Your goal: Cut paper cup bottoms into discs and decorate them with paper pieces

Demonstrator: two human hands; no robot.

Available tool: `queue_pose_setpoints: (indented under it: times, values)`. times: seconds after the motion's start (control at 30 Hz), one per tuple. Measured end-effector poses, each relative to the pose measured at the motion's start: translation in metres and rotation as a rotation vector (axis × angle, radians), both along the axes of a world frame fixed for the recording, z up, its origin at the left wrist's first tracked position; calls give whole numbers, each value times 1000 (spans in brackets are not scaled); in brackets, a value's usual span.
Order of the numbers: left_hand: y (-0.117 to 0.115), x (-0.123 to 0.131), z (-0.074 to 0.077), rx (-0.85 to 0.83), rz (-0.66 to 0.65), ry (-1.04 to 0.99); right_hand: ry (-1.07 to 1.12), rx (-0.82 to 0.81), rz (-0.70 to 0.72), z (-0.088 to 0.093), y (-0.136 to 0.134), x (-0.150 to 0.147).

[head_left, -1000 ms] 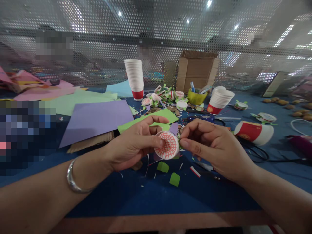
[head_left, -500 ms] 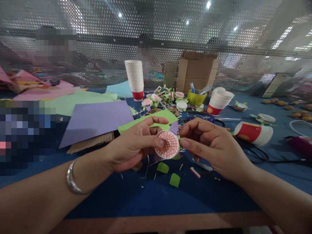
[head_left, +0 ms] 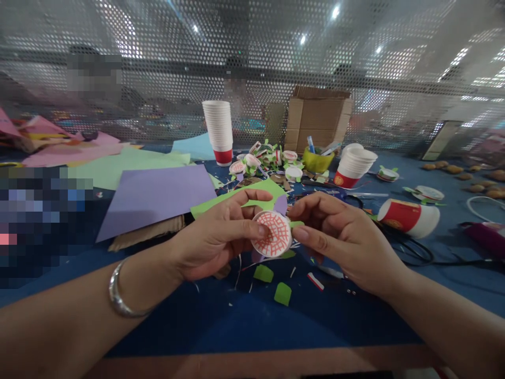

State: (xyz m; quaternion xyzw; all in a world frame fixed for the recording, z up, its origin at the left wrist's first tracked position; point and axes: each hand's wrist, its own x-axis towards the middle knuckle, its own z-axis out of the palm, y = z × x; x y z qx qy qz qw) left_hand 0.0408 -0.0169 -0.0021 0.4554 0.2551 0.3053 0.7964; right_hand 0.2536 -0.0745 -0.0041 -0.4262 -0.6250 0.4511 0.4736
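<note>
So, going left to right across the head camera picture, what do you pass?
Pink paper → purple paper → tall cup stack → disc → short cup stack → lying cup.

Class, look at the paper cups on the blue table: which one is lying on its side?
The single red-and-white cup to the right of the right hand lies on its side; the tall stack and the short stack stand.

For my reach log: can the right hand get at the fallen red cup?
Probably yes: the red cup lies beside the right hand, nothing standing between, though that hand pinches the disc.
</note>
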Motion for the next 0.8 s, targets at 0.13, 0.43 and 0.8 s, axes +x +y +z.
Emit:
queue_pose_setpoints:
  times: [0.13,0.43,0.8]
  values:
    - [-1,0,0,23,6,45,-1,-17,14,1,0,-1]
    - [-2,2,1,75,25,85,44,-71,66,-3,-1,1]
    - [-5,3,2,120,41,64,64,-109,90,-5,1,3]
